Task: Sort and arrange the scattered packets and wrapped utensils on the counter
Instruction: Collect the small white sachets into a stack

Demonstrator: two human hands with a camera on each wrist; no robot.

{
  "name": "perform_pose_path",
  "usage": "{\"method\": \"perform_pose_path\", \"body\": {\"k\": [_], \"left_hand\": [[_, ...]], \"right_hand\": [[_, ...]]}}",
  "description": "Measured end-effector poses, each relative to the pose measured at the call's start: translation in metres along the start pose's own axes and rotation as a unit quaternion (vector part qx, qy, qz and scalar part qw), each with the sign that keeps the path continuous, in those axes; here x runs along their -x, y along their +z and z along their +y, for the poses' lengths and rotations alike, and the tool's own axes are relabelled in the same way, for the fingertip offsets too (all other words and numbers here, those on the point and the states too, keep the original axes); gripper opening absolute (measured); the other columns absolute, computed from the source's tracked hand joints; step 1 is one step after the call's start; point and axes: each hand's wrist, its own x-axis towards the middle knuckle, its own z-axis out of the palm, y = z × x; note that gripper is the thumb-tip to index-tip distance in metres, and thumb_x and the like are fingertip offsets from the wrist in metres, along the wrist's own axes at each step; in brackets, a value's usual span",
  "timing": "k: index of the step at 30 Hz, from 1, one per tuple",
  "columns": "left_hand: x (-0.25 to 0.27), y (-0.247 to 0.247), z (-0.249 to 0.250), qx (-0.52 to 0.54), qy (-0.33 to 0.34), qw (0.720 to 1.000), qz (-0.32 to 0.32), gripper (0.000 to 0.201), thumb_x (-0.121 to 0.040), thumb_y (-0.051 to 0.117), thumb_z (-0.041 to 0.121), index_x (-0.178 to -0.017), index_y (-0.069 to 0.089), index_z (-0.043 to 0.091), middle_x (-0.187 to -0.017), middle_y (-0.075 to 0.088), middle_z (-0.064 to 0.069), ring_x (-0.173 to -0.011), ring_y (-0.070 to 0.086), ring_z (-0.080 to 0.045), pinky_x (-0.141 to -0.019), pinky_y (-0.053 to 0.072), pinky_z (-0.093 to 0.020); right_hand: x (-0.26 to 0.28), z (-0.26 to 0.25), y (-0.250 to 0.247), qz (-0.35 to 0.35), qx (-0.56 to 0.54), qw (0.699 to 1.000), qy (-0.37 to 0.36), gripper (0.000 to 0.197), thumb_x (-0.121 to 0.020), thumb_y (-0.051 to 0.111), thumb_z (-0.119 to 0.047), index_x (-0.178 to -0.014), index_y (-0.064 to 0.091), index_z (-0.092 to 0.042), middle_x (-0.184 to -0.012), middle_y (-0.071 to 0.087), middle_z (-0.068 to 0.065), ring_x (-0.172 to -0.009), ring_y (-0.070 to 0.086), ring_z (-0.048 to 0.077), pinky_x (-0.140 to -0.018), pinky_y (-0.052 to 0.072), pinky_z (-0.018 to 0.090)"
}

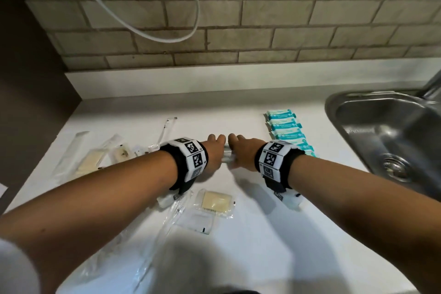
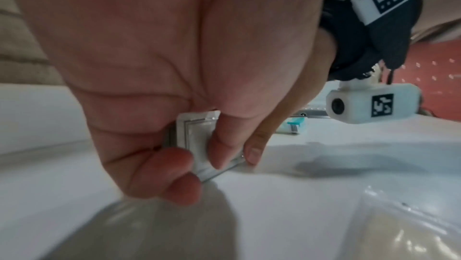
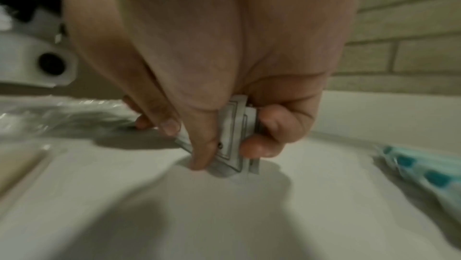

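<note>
Both hands meet at the middle of the white counter point(image 1: 250, 234), the left hand point(image 1: 214, 150) and the right hand point(image 1: 243, 153) side by side with a small stack of flat white square packets point(image 1: 228, 154) clamped between them. The head view shows only a sliver of that stack between the knuckles; the wrist views show the grip. From the left wrist, the left hand's fingers point(image 2: 172, 173) curl under the stack of packets point(image 2: 197, 142) and its thumb presses the front face, the stack's lower edge at the counter. From the right wrist, though blurred, the right hand's thumb and curled fingers point(image 3: 264, 138) pinch the same stack point(image 3: 234, 142), standing on edge on the counter. At 2 o'clock from the hands lies a neat row of teal-and-white wrapped packets point(image 1: 286, 129), just left of the stainless steel sink point(image 1: 381, 131). At 9 o'clock lie clear-wrapped utensils and pale yellow packets point(image 1: 93, 155), with a thin wrapped stick point(image 1: 167, 129) at 11 o'clock. At 6 o'clock, under the left forearm, sit a clear pouch holding a pale yellow square point(image 1: 217, 200) and a long clear utensil wrapper point(image 1: 162, 229). A white cable point(image 1: 167, 36) loops on the brick-tile wall at 12 o'clock.
</note>
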Motion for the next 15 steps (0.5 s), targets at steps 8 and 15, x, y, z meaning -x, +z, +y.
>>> {"method": "perform_pose_path", "body": {"k": [8,15], "left_hand": [[0.004,-0.011,0.001,0.045,-0.025,0.997,-0.056,0.037,-0.097,0.042,0.025,-0.128,0.036,0.005,-0.13,0.027,-0.01,-0.107,0.055,-0.032,-0.092,0.041,-0.04],[0.011,-0.017,-0.017,0.051,0.034,0.998,0.013,0.026,-0.094,0.049,0.016,-0.116,0.063,0.009,-0.114,0.05,-0.014,-0.1,0.057,-0.03,-0.087,0.047,-0.033]], "right_hand": [[0.008,0.009,-0.01,-0.025,-0.07,0.997,-0.03,0.037,-0.09,0.053,-0.019,-0.122,0.047,-0.003,-0.121,0.048,0.014,-0.103,0.058,0.031,-0.084,0.047,0.036],[0.012,0.029,-0.019,0.026,-0.1,0.994,-0.034,0.017,-0.079,0.072,-0.025,-0.094,0.069,-0.018,-0.093,0.07,0.006,-0.088,0.063,0.026,-0.066,0.043,0.027]]}}
